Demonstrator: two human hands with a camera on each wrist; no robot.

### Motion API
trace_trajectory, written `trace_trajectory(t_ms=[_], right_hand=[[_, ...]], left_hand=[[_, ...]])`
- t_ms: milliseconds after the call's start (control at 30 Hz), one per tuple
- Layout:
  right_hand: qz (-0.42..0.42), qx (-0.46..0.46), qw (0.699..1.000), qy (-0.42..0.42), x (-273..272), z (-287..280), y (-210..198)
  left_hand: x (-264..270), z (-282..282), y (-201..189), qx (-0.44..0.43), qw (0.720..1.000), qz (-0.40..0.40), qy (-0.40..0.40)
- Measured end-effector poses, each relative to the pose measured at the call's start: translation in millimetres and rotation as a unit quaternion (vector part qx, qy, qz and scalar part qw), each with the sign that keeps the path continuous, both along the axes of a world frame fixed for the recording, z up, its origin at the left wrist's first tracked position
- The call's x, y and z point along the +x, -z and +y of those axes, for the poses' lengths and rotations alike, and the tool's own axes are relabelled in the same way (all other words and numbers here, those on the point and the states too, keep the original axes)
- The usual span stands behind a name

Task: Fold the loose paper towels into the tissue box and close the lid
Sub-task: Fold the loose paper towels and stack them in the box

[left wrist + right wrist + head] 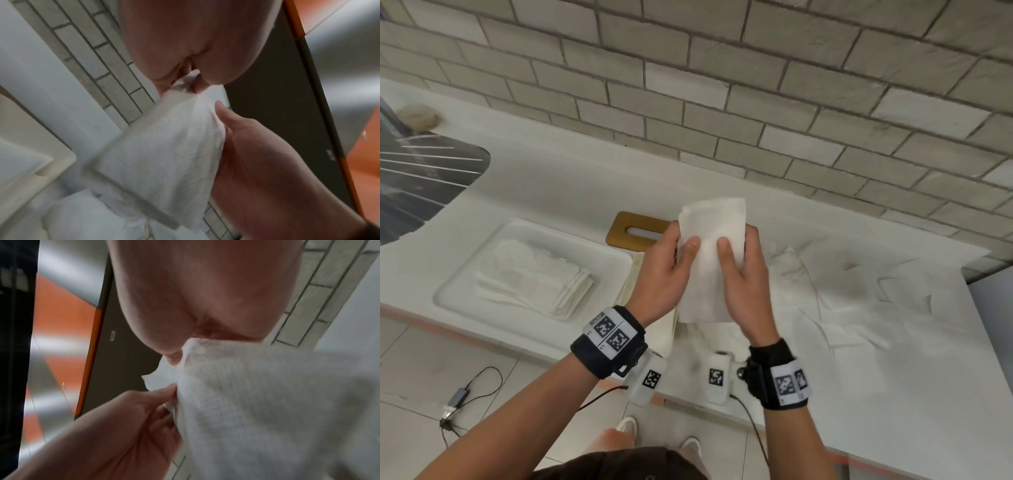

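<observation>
Both hands, left hand [666, 274] and right hand [744, 284], pinch the paper towel [710, 246] between them.

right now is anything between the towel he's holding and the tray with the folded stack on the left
Nothing visible. Both the left hand and right hand hold the paper towel above the counter, and the way left to the white tray with its folded stack looks clear.

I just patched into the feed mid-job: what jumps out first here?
Dead centre, the left hand and right hand hold a folded white paper towel upright above the counter. Behind it lies a wooden lid with a slot; to the left, a stack of folded towels sits in a white tray; loose towels sprawl right.
</observation>
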State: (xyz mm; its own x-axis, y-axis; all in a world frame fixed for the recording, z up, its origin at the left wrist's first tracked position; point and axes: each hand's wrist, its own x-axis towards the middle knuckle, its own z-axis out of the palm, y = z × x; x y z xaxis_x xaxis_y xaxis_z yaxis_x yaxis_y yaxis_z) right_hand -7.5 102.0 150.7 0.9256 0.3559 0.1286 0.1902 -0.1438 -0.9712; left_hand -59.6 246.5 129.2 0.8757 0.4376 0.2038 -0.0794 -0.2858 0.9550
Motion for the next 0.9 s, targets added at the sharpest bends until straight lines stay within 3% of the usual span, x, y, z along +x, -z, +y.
trace_trajectory(t_ms=[100, 200, 300, 433, 600, 667, 700, 767, 833, 900], right_hand=[[0.031, 0.042, 0.999, 0.002, -35, 18, 15], [0.021, -0.017, 1.0, 0.002, -64, 28, 44], [0.012, -0.147, 0.989, -0.003, -76, 44, 84], [0.093, -0.313, 0.942, -0.076, -81, 64, 121], [0.123, -0.36, 0.917, -0.118, -85, 72, 124], [0.125, -0.349, 0.92, -0.124, -81, 67, 122], [0.12, -0.333, 0.929, -0.106, -76, 62, 120], [0.088, -0.301, 0.949, -0.03, -60, 46, 118], [0.03, -0.316, 0.947, 0.043, -39, 24, 118], [-0.009, -0.375, 0.926, 0.038, -20, 7, 122]], left_hand=[[-5, 25, 5, -0.006, 0.999, 0.002, -0.035], [-10, 57, 16, -0.004, 0.999, 0.033, -0.036], [-10, 86, 46, 0.094, 0.99, 0.106, -0.007], [-19, 113, 83, 0.219, 0.962, 0.166, 0.004], [-25, 115, 84, 0.325, 0.925, 0.166, 0.109], [-19, 108, 83, 0.379, 0.882, 0.197, 0.197], [-16, 104, 86, 0.418, 0.848, 0.225, 0.235], [-12, 95, 98, 0.52, 0.753, 0.288, 0.281], [-14, 86, 113, 0.607, 0.653, 0.342, 0.297], [-15, 81, 126, 0.652, 0.604, 0.353, 0.293]])
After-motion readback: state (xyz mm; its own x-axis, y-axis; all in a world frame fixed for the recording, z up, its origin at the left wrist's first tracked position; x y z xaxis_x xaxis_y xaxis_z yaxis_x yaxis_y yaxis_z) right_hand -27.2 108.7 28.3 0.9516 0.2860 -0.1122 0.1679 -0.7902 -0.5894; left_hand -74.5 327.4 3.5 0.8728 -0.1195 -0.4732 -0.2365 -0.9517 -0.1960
